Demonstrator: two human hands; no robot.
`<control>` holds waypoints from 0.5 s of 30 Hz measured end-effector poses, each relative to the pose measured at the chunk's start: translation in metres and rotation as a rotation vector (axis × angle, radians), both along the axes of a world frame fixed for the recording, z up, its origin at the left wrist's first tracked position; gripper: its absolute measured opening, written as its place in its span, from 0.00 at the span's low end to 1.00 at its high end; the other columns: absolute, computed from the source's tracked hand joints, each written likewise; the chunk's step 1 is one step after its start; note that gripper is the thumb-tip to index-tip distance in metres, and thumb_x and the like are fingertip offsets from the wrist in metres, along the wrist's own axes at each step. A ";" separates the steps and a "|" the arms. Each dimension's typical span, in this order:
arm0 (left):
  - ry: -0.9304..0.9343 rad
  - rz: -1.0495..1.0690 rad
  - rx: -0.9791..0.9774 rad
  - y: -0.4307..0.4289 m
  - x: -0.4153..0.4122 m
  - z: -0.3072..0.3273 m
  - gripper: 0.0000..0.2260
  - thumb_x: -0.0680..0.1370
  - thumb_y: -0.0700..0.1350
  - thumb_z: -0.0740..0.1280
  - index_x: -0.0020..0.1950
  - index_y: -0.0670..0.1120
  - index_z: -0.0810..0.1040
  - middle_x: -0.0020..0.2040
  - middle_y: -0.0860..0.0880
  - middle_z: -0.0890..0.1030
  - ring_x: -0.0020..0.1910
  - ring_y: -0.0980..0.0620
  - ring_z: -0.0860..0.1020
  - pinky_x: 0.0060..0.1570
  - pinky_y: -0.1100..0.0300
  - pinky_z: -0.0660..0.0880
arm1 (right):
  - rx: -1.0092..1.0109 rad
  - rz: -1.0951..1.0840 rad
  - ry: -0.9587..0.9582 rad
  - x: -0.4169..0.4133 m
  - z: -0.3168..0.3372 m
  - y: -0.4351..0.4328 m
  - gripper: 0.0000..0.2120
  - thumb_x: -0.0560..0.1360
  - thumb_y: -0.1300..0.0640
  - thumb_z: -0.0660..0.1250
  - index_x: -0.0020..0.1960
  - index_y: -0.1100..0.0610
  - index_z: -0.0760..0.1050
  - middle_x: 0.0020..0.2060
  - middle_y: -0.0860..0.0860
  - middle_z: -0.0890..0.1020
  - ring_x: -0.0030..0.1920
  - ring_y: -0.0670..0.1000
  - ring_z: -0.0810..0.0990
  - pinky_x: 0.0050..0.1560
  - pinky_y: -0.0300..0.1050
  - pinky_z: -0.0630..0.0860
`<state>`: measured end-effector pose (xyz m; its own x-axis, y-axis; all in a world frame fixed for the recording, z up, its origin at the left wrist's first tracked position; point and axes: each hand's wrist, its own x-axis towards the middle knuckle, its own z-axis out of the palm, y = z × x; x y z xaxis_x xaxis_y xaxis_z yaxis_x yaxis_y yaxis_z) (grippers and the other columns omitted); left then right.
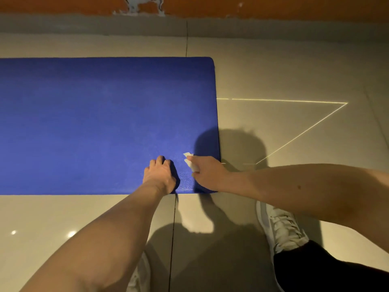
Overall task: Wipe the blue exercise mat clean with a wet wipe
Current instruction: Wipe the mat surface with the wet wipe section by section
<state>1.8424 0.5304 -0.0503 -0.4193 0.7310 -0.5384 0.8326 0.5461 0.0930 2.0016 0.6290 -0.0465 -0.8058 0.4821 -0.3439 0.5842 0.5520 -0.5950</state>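
Note:
The blue exercise mat (94,123) lies flat on the tiled floor, running off the left edge of the view. Near its front right corner my right hand (207,171) presses a white wet wipe (189,162) onto the mat; bits of the wipe stick out past my fingers. My left hand (160,175) rests on the mat just to the left, close to the front edge, with its fingers bent down against the surface and nothing in it.
Beige floor tiles (284,76) surround the mat. A grey skirting and an orange wall (252,7) run along the back. My white shoe (282,226) and dark trouser leg (328,268) are at the lower right. Thin lines of light cross the floor to the right.

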 end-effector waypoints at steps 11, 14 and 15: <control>-0.235 0.048 0.228 -0.004 -0.012 0.115 0.27 0.80 0.49 0.67 0.77 0.45 0.64 0.74 0.46 0.70 0.69 0.43 0.72 0.67 0.49 0.70 | -0.179 -0.419 0.176 -0.024 0.123 0.002 0.18 0.77 0.70 0.64 0.64 0.58 0.78 0.56 0.54 0.81 0.54 0.54 0.81 0.48 0.38 0.77; -0.347 0.090 0.363 -0.008 -0.014 0.161 0.24 0.78 0.50 0.71 0.71 0.44 0.72 0.64 0.46 0.78 0.58 0.44 0.78 0.59 0.51 0.75 | -0.153 -0.432 0.209 -0.035 0.169 -0.009 0.12 0.78 0.70 0.63 0.56 0.58 0.80 0.48 0.53 0.81 0.45 0.55 0.81 0.37 0.41 0.79; -0.368 0.094 0.401 -0.011 -0.015 0.176 0.20 0.78 0.49 0.72 0.67 0.43 0.75 0.59 0.45 0.80 0.54 0.43 0.80 0.55 0.50 0.77 | -0.164 -0.453 0.228 -0.039 0.184 -0.013 0.11 0.78 0.70 0.64 0.55 0.59 0.80 0.48 0.55 0.81 0.44 0.57 0.83 0.36 0.45 0.81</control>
<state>1.8272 0.5196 0.1254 -0.3294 0.8775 -0.3486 0.6553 0.4783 0.5846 1.9621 0.6161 0.1372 -0.5922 0.7541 -0.2839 0.5880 0.1635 -0.7922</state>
